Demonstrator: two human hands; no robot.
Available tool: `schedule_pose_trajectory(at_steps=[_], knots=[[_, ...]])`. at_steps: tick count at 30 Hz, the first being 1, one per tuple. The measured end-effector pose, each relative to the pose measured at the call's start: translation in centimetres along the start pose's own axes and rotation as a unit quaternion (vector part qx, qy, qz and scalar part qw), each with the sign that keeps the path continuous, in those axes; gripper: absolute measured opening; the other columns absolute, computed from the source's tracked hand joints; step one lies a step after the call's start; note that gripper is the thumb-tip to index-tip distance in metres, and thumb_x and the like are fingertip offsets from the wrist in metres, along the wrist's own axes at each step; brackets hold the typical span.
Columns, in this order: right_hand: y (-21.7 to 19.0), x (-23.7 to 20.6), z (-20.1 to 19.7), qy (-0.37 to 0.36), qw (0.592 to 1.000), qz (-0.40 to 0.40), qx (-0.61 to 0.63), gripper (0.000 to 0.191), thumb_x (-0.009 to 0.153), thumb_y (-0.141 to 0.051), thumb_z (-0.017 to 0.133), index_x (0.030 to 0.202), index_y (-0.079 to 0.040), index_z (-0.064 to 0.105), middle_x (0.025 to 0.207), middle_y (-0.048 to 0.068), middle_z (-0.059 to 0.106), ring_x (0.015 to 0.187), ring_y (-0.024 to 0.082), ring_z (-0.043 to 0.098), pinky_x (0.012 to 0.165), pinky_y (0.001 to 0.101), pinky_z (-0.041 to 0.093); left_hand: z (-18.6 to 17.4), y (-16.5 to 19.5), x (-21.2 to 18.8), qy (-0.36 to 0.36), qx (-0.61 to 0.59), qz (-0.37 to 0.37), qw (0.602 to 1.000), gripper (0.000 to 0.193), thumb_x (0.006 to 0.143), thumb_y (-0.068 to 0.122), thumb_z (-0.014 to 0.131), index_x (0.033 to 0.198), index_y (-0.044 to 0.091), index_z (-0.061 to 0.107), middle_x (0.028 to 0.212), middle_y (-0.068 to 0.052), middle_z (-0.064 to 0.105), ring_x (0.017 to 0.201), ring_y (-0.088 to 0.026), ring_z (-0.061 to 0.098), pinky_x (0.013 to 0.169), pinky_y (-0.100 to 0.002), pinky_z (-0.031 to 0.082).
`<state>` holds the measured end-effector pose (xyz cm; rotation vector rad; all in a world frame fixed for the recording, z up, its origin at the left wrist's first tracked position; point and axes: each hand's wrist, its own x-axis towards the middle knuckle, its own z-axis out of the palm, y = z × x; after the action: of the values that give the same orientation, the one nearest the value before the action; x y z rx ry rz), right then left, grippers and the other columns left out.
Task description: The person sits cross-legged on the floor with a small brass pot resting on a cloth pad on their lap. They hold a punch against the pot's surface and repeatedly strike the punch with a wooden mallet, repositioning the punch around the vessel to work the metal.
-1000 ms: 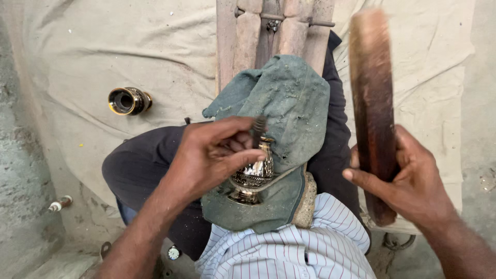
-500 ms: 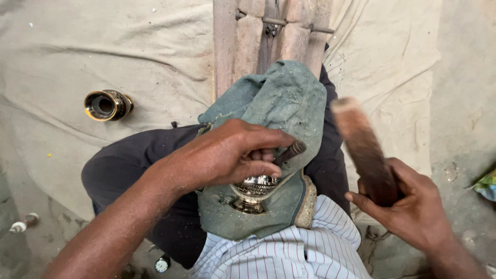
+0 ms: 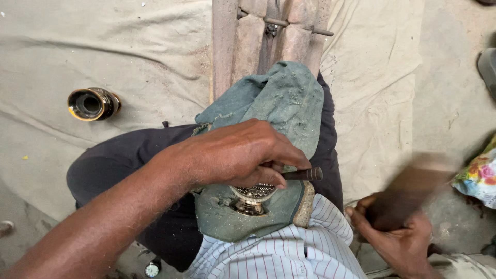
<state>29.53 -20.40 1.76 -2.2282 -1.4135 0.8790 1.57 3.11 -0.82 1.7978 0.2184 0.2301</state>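
Chasing is under way: your left hand [image 3: 243, 155] pinches the punch [image 3: 304, 174] against the cup [image 3: 252, 196], your right hand [image 3: 398, 237] grips the blurred mallet [image 3: 413, 191]; next calls for a square strike.

A pale, creased canvas sheet [image 3: 129, 51] covers the floor and carries nearly everything. A dark metal cup [image 3: 93, 103] with a gold rim lies on its side on the sheet, well left of the person's legs [image 3: 129, 170]. A worn wooden frame [image 3: 258, 36] with a metal rod rests on the sheet at top centre. Bare grey floor [image 3: 454, 93] shows at the right, where a flowered cloth [image 3: 478, 178] lies at the edge.
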Motion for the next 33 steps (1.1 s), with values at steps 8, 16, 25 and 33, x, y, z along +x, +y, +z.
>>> schedule_pose_trajectory(at_steps=[8, 16, 25, 33], knots=[[-2.3, 0.0, -0.4, 0.008, 0.992, 0.014, 0.122, 0.030, 0.073, 0.002, 0.081, 0.100, -0.001, 0.068, 0.088, 0.011, 0.074, 0.083, 0.017, 0.074, 0.074, 0.0329, 0.064, -0.1, -0.6, -1.1, 0.031, -0.057, -0.097, 0.993, 0.049, 0.085, 0.023, 0.078, 0.131, 0.010, 0.065, 0.081, -0.004, 0.076, 0.065, -0.011, 0.071, 0.056, -0.030, 0.060], [-1.3, 2.7, -1.4, -0.106, 0.978, 0.116, 0.134, 0.025, 0.080, 0.009, 0.082, 0.099, 0.005, 0.067, 0.086, 0.018, 0.073, 0.069, 0.025, 0.077, 0.059, 0.0404, 0.065, 0.4, 0.4, -0.2, 0.016, 0.020, -0.092, 0.995, 0.052, 0.078, 0.024, 0.079, 0.128, 0.012, 0.069, 0.078, -0.002, 0.076, 0.062, -0.013, 0.069, 0.055, -0.036, 0.054], [-0.7, 3.4, -1.8, -0.027, 0.999, -0.026, -0.040, 0.028, 0.072, 0.007, 0.076, 0.097, -0.002, 0.067, 0.090, 0.007, 0.072, 0.083, 0.016, 0.070, 0.074, 0.0315, 0.058, 0.2, 0.3, -0.1, 0.012, 0.006, -0.094, 0.996, 0.052, 0.075, 0.024, 0.081, 0.125, 0.013, 0.071, 0.071, -0.002, 0.075, 0.057, -0.012, 0.066, 0.053, -0.036, 0.052], [-0.7, 3.5, -1.4, -0.024, 0.998, 0.004, -0.057, 0.033, 0.079, 0.006, 0.075, 0.110, -0.004, 0.069, 0.089, 0.007, 0.070, 0.081, 0.016, 0.066, 0.071, 0.0304, 0.057, 0.1, 0.2, -0.3, 0.023, -0.016, -0.082, 0.996, 0.051, 0.076, 0.023, 0.081, 0.125, 0.013, 0.070, 0.072, -0.002, 0.075, 0.059, -0.011, 0.067, 0.052, -0.035, 0.052]])
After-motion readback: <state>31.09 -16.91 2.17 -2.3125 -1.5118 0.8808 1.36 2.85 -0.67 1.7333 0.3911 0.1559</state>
